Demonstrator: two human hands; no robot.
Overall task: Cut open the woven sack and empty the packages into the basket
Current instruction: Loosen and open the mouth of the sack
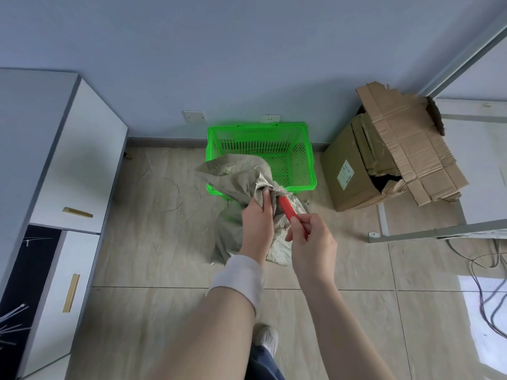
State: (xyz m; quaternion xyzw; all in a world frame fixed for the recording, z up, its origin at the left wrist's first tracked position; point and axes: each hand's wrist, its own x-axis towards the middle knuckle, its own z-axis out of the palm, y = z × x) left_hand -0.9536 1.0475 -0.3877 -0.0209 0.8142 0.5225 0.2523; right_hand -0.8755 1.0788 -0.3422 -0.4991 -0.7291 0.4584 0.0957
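Note:
A grey-green woven sack [233,176] hangs in front of me, its upper part draped over the near rim of a bright green plastic basket [299,149] by the wall. My left hand [256,220] grips the bunched neck of the sack. My right hand [311,239] holds a red-handled cutter [288,211], whose tip points into the bunched fabric just right of my left hand. The blade is hidden in the folds. No packages show; the basket's visible inside looks bare.
A white cabinet with gold handles [68,187] stands at the left. A torn cardboard box [384,157] sits right of the basket. A metal table frame [439,231] and loose cables [491,283] lie at the right. Straw-like fibres litter the tiled floor.

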